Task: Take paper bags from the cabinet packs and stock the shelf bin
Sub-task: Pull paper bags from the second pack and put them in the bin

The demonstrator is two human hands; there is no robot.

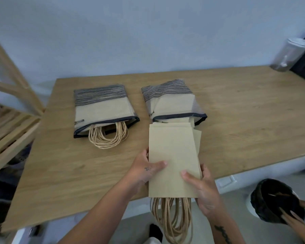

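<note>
While both hands are gripping the bag stack (173, 155) at lower centre, left hand (146, 170) and right hand (203, 189) are clamping its edges. Judgement: squeezing evenly is keeping the sheets from fanning as they clear the right pack (173, 101).

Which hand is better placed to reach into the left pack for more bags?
Probably left. The left hand grips the stack of bags on the side nearer the left pack; the right hand would have to cross over.
</note>
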